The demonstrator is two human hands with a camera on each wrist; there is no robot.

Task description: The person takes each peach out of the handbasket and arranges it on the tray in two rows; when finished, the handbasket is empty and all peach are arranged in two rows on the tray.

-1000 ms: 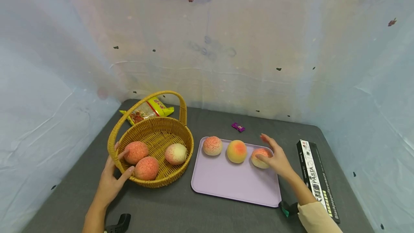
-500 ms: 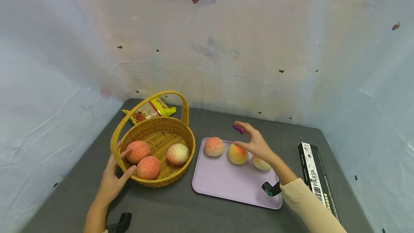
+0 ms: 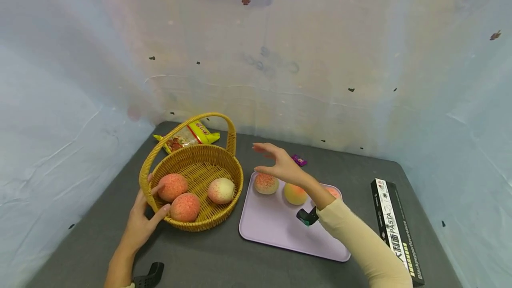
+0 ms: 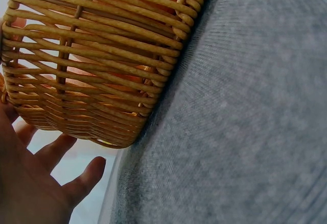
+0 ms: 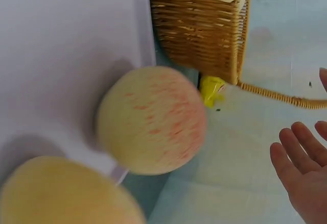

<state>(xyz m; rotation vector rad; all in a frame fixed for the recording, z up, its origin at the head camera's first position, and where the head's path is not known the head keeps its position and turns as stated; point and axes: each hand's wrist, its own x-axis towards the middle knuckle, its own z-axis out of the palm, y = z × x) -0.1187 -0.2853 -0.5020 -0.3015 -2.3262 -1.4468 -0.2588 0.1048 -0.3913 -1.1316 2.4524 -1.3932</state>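
Note:
My left hand point(image 3: 140, 223) holds the left side of the yellow wicker basket point(image 3: 224, 214), a finger reaching over its rim. In the left wrist view its other fingers point(image 4: 84, 183) lie along the woven wall. Inside sit two reddish peaches point(image 3: 172, 187) point(image 3: 185, 207) and a cream one point(image 3: 221, 190). My right hand point(image 3: 284, 166), fingers spread and holding nothing, hovers above the back of the lilac tray point(image 3: 280, 234). Under it is a speckled peach point(image 3: 266, 184); a yellow peach point(image 3: 295, 194) stands beside. A third peach point(image 3: 332, 191) is mostly hidden by my right arm.
A yellow snack bag point(image 3: 196, 134) lies behind the basket. Beyond the tray is a small purple candy point(image 3: 299, 160). A black-and-white pasta box point(image 3: 394, 230) lies along the table's right side. Pale sheeting point(image 3: 224, 79) encloses the back and sides.
My right hand has moved left from the tray's rightmost peach, past the middle one, to above the leftmost. My left hand stays at the basket.

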